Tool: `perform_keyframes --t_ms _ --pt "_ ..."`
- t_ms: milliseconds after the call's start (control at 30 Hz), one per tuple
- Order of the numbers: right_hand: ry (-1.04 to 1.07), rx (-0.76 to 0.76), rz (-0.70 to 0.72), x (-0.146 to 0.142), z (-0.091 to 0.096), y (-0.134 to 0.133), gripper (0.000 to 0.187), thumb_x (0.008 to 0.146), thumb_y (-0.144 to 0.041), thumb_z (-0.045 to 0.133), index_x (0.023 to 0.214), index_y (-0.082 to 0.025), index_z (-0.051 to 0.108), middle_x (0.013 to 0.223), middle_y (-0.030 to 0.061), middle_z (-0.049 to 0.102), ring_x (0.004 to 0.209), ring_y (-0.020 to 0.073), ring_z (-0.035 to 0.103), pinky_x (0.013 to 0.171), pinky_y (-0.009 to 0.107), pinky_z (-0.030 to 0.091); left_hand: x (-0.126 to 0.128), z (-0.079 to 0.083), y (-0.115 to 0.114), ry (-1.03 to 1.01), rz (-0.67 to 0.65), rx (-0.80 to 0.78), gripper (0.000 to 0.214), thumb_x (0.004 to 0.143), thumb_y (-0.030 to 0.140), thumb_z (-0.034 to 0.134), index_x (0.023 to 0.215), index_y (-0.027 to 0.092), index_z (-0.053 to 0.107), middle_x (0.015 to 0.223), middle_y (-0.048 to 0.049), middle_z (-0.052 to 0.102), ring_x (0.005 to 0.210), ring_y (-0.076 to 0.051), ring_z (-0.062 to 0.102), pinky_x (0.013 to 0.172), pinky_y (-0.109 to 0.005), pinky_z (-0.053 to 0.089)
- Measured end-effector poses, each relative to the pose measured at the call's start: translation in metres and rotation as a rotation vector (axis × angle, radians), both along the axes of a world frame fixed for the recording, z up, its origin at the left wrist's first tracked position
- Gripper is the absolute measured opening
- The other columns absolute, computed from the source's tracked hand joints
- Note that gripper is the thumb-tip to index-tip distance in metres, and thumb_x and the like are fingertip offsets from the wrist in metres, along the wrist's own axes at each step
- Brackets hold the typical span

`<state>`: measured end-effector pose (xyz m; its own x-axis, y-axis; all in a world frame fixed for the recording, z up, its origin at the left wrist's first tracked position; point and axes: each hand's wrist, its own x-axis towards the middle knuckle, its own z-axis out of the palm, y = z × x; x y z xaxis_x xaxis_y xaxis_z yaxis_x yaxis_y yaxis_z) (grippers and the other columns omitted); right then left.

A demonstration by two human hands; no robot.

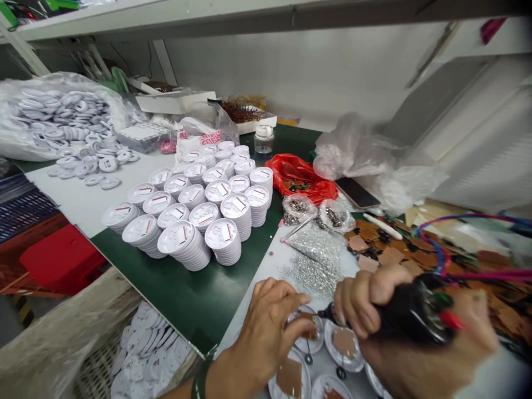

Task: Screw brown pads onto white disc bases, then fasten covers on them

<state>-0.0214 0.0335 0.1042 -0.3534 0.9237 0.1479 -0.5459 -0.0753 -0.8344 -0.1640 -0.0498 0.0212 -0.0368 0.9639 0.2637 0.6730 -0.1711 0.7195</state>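
My left hand [268,327] is closed in a pinch on a white round disc [310,332] that carries a small brown board, and holds it flat on the white sheet. My right hand [374,302] is wrapped round a black powered screwdriver [409,316] lying nearly level, its tip pointing left at that disc. Coloured cables [440,260] run from the tool's rear. More white discs with brown boards [344,343] lie just below the hands. A pile of small silver screws [316,260] lies just beyond them.
Stacks of white round covers [199,210] stand on the green table [195,299]. A big bag of white discs [62,122] sits far left. A red bag [299,174], a phone [357,193], loose brown boards [399,252] and clear bags are to the right. A basket of discs [145,349] sits below the table edge.
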Motion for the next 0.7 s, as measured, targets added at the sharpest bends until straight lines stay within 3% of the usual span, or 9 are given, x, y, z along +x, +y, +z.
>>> perform_keyframes --t_ms 100,167,300,433,600,700 --pt "-0.004 -0.008 0.023 0.000 0.007 -0.005 0.054 0.085 -0.072 0.058 0.064 -0.023 0.071 0.043 0.0008 0.052 0.037 0.0153 0.049 0.041 0.030 0.043 0.003 -0.004 0.007 -0.060 -0.028 0.007 0.010 0.087 0.020 0.084 0.091 0.023 0.076 0.086 0.0034 0.070 0.087 -0.017 0.063 0.087 -0.036 0.043" --pt "0.009 -0.023 0.025 -0.002 0.009 -0.007 0.054 0.085 -0.071 0.059 0.062 -0.023 0.070 0.042 0.0006 0.052 0.037 0.0153 0.049 0.040 0.030 0.043 0.001 -0.005 0.005 -0.089 -0.039 0.058 0.012 0.086 0.020 0.085 0.085 0.021 0.074 0.082 0.0038 0.070 0.082 -0.016 0.064 0.086 -0.035 0.042" --pt "0.036 -0.079 0.056 -0.007 0.011 -0.011 0.056 0.086 -0.071 0.056 0.062 -0.022 0.069 0.041 0.0003 0.051 0.036 0.0149 0.047 0.039 0.030 0.044 -0.011 -0.003 -0.006 -0.048 -0.101 0.103 0.017 0.090 0.026 0.082 0.086 0.018 0.068 0.085 0.0024 0.068 0.085 -0.016 0.062 0.087 -0.035 0.041" --pt "0.048 -0.079 0.120 -0.013 0.010 -0.017 0.056 0.087 -0.071 0.055 0.064 -0.022 0.070 0.043 0.0001 0.051 0.036 0.0144 0.047 0.040 0.029 0.043 -0.021 0.000 -0.018 -0.017 -0.180 0.082 0.016 0.102 0.029 0.067 0.090 0.018 0.066 0.090 0.0003 0.067 0.089 -0.016 0.063 0.092 -0.035 0.042" --pt "0.054 -0.071 0.278 -0.015 0.004 -0.025 0.059 0.090 -0.074 0.048 0.072 -0.023 0.071 0.048 0.0008 0.054 0.042 0.0156 0.051 0.046 0.031 0.045 -0.028 0.006 -0.036 -0.050 -0.150 0.101 0.024 0.109 0.026 0.053 0.093 0.018 0.068 0.091 -0.0018 0.070 0.088 -0.016 0.065 0.091 -0.034 0.046" --pt "0.038 -0.059 0.347 -0.018 -0.005 -0.033 0.061 0.093 -0.074 0.044 0.077 -0.023 0.072 0.051 0.0013 0.055 0.046 0.0170 0.050 0.050 0.033 0.046 -0.036 0.009 -0.055 0.006 -0.123 0.025 0.024 0.109 0.019 0.046 0.103 0.019 0.069 0.094 -0.0015 0.069 0.090 -0.016 0.065 0.101 -0.037 0.045"
